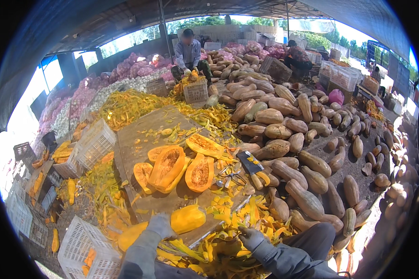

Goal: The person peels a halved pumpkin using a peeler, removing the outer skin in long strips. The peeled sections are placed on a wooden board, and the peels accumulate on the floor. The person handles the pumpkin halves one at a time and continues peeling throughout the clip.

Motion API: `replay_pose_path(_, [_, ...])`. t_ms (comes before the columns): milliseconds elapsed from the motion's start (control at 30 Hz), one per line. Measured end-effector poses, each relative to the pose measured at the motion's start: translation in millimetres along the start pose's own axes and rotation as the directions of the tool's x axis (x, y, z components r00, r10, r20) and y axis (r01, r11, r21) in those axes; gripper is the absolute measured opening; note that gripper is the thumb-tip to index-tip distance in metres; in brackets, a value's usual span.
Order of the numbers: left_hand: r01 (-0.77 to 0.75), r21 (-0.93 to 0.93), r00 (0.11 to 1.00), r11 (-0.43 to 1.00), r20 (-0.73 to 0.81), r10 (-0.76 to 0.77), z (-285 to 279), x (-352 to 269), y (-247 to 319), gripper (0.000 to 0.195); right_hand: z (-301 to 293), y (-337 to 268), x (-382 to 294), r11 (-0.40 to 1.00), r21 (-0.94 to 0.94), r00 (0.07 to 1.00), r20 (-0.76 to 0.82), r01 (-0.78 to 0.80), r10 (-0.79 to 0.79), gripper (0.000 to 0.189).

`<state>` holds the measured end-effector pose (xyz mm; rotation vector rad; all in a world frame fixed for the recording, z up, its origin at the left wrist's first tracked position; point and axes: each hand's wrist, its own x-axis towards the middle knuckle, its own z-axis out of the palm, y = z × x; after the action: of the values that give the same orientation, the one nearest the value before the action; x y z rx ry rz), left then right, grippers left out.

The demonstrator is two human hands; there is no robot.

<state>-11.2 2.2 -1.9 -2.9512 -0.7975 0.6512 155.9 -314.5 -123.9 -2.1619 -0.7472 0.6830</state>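
Observation:
My left hand [159,224], in a grey glove, is wrapped over the middle of a peeled orange squash [188,219] at the near edge of a wooden board [143,130]. My right hand [251,238], also gloved, hovers over a heap of squash peelings [253,212]; its fingers are partly curled and whatever may be in them is hard to make out. Farther in on the board lie peeled squash halves [167,165], cut sides up, with seeds showing. A broad-bladed cleaver [249,163], scissors [238,178] and a metal scoop-like tool [220,182] rest at the board's right.
Unpeeled squashes [309,200] pile up on the right. A white plastic crate [87,244] with orange pieces stands at lower left, and another crate [97,143] leans beyond. A co-worker [188,52] sits behind a crate [195,91]. Peelings [132,104] cover the ground.

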Motion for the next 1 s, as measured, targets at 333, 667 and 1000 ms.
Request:
replay_pose_path(333, [-0.023, -0.051, 0.998, 0.998, -0.052, 0.020, 6, 2, -5, 0.088, 0, 1, 1, 1.000, -0.016, 1.000, -0.007, 0.007, -0.008, 0.047])
replay_pose_path(667, [-0.087, -0.028, 0.995, 0.996, -0.053, 0.085, 18, -7, -4, 0.104, -13, 2, 21, 0.991, -0.046, 0.964, -0.230, 0.124, -0.131, 0.042])
replay_pose_path(1000, [0.013, -0.355, 0.999, 0.935, 0.045, 0.003, 18, -40, -41, 0.102, -103, -24, 157, 0.885, -0.462, 0.874, -0.450, -0.055, -0.181, 0.047])
